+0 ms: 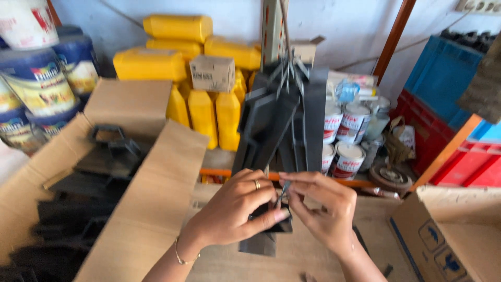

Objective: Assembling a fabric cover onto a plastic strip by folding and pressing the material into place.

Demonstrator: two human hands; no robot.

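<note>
A bunch of long flat black metal pieces [279, 122] hangs from thin wires in front of me, fanning out near the top. My left hand [237, 209], with a ring and a thin bracelet, grips the lower end of one black piece [261, 244]. My right hand [321, 209] pinches a small thin metal wire or clip [284, 189] right beside the left thumb. Both hands touch at the fingertips, just below the hanging bunch.
An open cardboard box [151, 198] at the left holds more black metal parts [112, 143]. Behind stand yellow jerrycans [203, 109], paint buckets [39, 89], small tins [347, 156] and a small carton [211, 73]. Another open box [454, 235] and blue and red crates [443, 89] are at the right.
</note>
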